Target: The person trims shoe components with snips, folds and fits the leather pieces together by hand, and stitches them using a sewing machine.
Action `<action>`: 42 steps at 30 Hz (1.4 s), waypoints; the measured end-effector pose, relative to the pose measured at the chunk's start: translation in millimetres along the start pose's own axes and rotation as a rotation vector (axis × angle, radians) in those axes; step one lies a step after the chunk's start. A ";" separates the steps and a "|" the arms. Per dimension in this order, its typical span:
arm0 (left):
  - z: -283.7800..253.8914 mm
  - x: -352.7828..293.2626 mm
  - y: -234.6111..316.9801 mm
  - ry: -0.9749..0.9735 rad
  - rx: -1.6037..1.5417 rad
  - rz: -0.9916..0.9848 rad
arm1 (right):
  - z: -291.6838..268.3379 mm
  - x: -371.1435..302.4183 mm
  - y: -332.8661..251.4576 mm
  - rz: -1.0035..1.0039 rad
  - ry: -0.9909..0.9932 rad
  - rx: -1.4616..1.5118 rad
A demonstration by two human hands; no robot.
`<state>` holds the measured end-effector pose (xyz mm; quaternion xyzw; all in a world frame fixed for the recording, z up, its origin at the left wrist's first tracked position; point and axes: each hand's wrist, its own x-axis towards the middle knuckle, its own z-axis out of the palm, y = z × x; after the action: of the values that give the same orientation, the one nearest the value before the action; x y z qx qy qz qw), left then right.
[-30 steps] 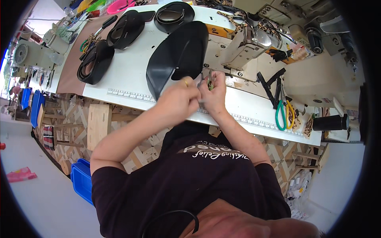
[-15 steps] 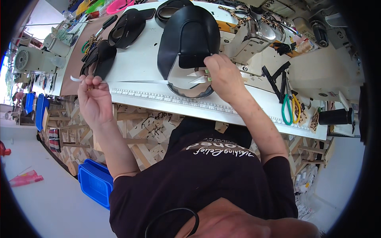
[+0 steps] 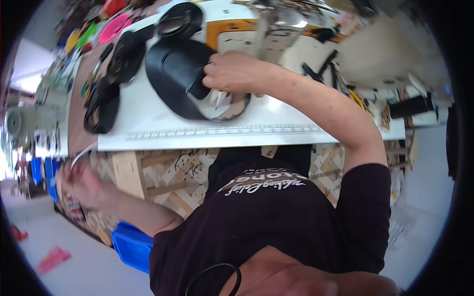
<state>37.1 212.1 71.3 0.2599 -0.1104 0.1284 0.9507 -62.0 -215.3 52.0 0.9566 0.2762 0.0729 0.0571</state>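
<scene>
My right hand (image 3: 232, 71) grips a large black leather piece (image 3: 175, 74) with a pale curved edge, lying on the white worktable (image 3: 163, 130) in front of a sewing machine (image 3: 276, 27). My left hand (image 3: 79, 180) is stretched out low to the left, off the table's edge, pinching a thin white strip (image 3: 81, 153) that curls up from its fingers. The picture is blurred by motion.
Several black leather pieces (image 3: 106, 98) lie in a row at the table's left and back. A ruler scale (image 3: 222, 131) runs along the table's front edge. A blue bin (image 3: 131, 246) stands on the floor below. Tools and a black cylinder (image 3: 410, 106) lie at the right.
My left hand has swung down and further left with the white strip, away from the table. My right hand has kept its hold on the black piece. The view has shifted.
</scene>
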 end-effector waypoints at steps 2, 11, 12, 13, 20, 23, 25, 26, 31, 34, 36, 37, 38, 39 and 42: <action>-41.4 30.7 52.9 -0.105 0.053 0.064 | 8.2 -22.5 16.3 -0.034 -0.032 -0.012; 60.3 -110.9 -53.6 -0.921 1.690 -0.420 | -9.6 -83.3 28.9 0.051 0.326 0.037; 66.4 -123.6 -71.3 -0.913 1.838 -0.177 | -11.2 -90.9 25.2 0.102 0.404 0.056; 67.9 -127.6 -80.4 -0.922 2.083 -0.172 | -10.6 -97.9 21.4 0.153 0.485 0.076; 105.6 -182.5 -163.0 -1.130 1.558 0.086 | 12.5 -171.5 7.1 0.478 0.539 0.256; 123.2 -207.3 -193.0 -1.440 1.464 0.122 | 33.1 -203.9 4.5 0.637 0.507 0.296; 128.7 -223.0 -205.9 -1.513 1.470 0.119 | 42.9 -223.5 3.8 0.734 0.301 0.325; 127.9 -225.1 -208.7 -1.523 1.466 0.113 | 42.4 -231.1 3.3 0.743 0.301 0.328; 138.4 -224.5 -215.0 -1.571 1.599 0.141 | 49.2 -252.8 2.2 0.802 0.155 0.453; 139.9 -222.2 -212.4 -1.585 1.526 0.182 | 54.8 -250.5 -3.2 0.807 0.316 0.347; 133.1 -222.2 -209.4 -1.329 1.450 -0.020 | 53.7 -242.3 -6.1 0.768 0.412 0.329; 126.9 -221.3 -211.7 -1.142 1.359 -0.099 | 52.5 -237.2 -8.2 0.741 0.506 0.308; 120.7 -218.1 -212.0 -0.978 1.320 -0.147 | 52.1 -225.3 -15.1 0.755 0.580 0.387; 120.7 -214.8 -212.8 -0.817 1.281 -0.184 | 48.6 -213.7 -23.1 0.727 0.585 0.400; 121.3 -197.5 -219.4 -0.656 0.985 -0.463 | 40.2 -165.1 -49.6 0.631 0.748 0.886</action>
<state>-100.4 -70.7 16.5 0.7097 -0.2647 -0.1308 0.6396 -219.1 -265.0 -12.8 0.8348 -0.0122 0.2931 -0.4658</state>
